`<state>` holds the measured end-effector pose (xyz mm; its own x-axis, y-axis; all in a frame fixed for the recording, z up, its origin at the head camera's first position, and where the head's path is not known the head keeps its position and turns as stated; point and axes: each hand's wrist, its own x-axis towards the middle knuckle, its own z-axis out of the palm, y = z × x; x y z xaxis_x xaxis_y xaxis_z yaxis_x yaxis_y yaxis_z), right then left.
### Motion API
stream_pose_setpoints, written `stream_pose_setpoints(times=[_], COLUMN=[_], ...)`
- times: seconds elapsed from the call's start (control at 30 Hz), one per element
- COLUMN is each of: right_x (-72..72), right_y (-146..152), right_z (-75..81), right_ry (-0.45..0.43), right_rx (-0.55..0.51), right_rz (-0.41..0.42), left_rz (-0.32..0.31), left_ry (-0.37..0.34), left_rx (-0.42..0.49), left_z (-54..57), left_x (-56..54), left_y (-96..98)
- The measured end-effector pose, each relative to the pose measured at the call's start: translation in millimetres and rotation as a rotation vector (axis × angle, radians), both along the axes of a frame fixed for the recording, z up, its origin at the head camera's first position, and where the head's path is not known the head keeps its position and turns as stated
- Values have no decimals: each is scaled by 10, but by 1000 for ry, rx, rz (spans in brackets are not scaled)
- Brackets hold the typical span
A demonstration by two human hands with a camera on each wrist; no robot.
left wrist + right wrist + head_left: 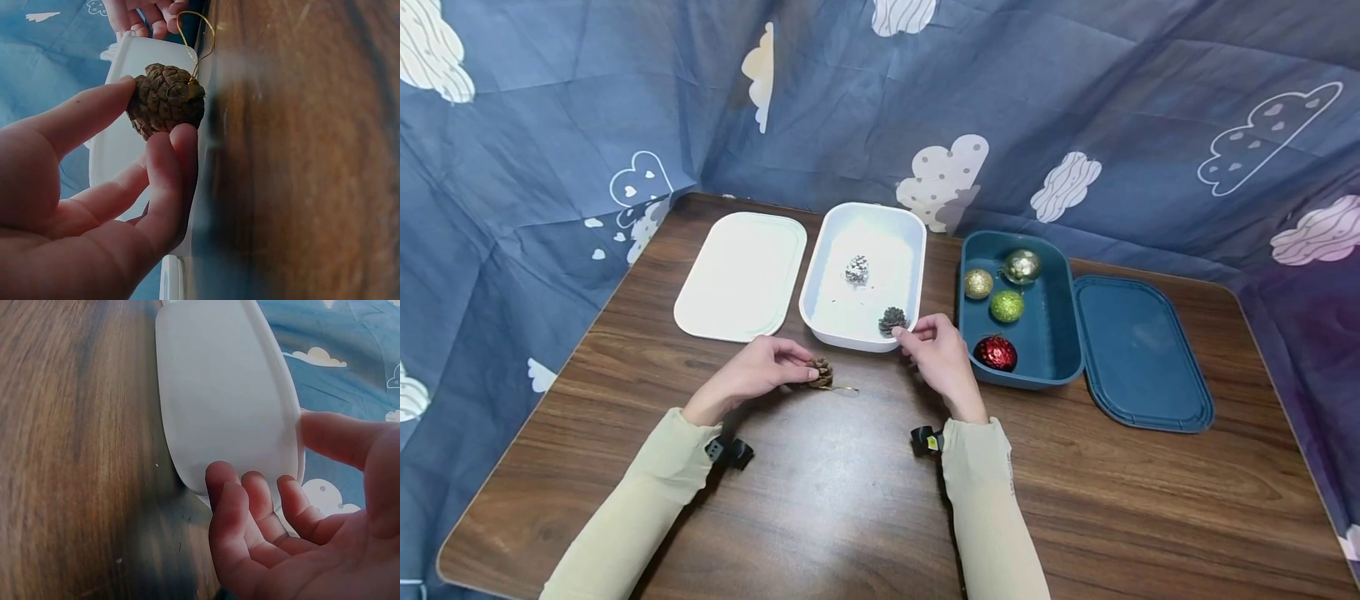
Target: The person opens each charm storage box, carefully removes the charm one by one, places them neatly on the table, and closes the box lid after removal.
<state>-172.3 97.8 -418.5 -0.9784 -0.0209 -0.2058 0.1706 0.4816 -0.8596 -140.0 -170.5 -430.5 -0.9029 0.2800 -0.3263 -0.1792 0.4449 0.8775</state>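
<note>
My left hand (758, 367) pinches a brown pine cone (165, 100) between thumb and fingertips, just in front of the white box. A gold loop of string (206, 47) hangs from the cone. My right hand (938, 350) is at the near right corner of the white box (815, 275), thumb tip at the rim and fingers loosely bent outside the wall. Nothing shows between them in the right wrist view (281, 512). Inside the box, close to that thumb, lies a dark pine cone (892, 320). A white-frosted pine cone (857, 270) lies farther back in it.
Right of the white box stands a blue box (1045, 358) with a red ball (996, 353), a green ball (1007, 306) and two gold balls (1022, 267). A white lid (741, 275) lies at left, a blue lid (1142, 350) at right. Behind hangs a cloud-patterned cloth (850, 117).
</note>
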Motion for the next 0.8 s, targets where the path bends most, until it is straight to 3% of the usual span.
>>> stream_pose_setpoints(times=[0.4,0.8], right_x=[-5,-4], right_y=[5,3], right_z=[8,6], right_ry=[1,-4], right_rx=[11,18], right_rz=[5,7], left_rz=[12,-12], left_ry=[-24,-9], left_rx=[-22,31], left_z=[7,-5], left_x=[-2,9], left_y=[-3,-7])
